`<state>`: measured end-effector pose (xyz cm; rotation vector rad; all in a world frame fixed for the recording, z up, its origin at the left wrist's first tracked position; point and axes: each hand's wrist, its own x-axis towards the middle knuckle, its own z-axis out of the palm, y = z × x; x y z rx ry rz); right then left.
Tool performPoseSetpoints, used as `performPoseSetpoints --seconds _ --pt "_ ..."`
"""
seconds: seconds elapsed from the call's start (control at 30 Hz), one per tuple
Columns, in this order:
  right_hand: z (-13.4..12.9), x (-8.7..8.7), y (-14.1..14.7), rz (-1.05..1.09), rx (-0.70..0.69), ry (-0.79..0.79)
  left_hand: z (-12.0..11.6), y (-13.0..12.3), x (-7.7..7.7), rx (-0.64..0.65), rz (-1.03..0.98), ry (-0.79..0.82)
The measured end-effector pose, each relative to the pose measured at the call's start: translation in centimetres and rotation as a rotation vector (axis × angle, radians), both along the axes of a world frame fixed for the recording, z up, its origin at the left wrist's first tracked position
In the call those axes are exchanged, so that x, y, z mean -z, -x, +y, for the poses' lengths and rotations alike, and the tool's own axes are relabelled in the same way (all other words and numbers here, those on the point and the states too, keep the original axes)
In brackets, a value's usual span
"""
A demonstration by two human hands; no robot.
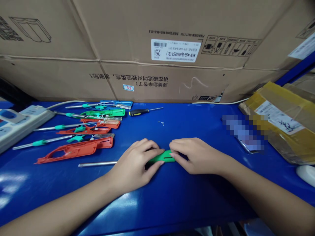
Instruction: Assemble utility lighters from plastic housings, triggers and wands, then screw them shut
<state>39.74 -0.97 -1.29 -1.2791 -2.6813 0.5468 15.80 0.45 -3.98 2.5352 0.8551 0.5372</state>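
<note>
My left hand [134, 160] and right hand [197, 155] have a slim green plastic casing [168, 156] pinched, looks closed; long red plastic casing [73, 150] isn't yet.

- blue tabletop [192, 206], glossy
- 9 o'clock: power strip [27, 123]
- 10 o'clock: opened casings [86, 147]
- 12 o'clock: screwdriver [140, 112], white scraps [162, 123]
- 3 o'clock: pixelated item [243, 132], taped carton [283, 121]
- centre: green casing [165, 155], seemingly resting

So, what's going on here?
Someone's left hand and right hand are gripping a green handle at a blue table, the right one at its end. A metal rod sticks out past the left hand. Off to the left lie red shells and other parts; a screwdriver lies beyond the hands, untouched.
</note>
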Motion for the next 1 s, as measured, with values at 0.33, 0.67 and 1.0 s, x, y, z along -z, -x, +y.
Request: performPoseSetpoints --seconds 0.33,0.67,1.0 --pt "0.24 -0.09 -0.22 0.04 0.07 0.11 0.17 0.01 0.01 0.001 0.006 0.0" --pt "0.68 0.01 -0.65 0.064 0.035 0.151 0.25 0.09 -0.06 -0.004 0.008 0.001" --pt "0.83 0.53 -0.51 0.075 0.074 0.134 0.24 0.15 -0.05 -0.013 0.012 -0.002"
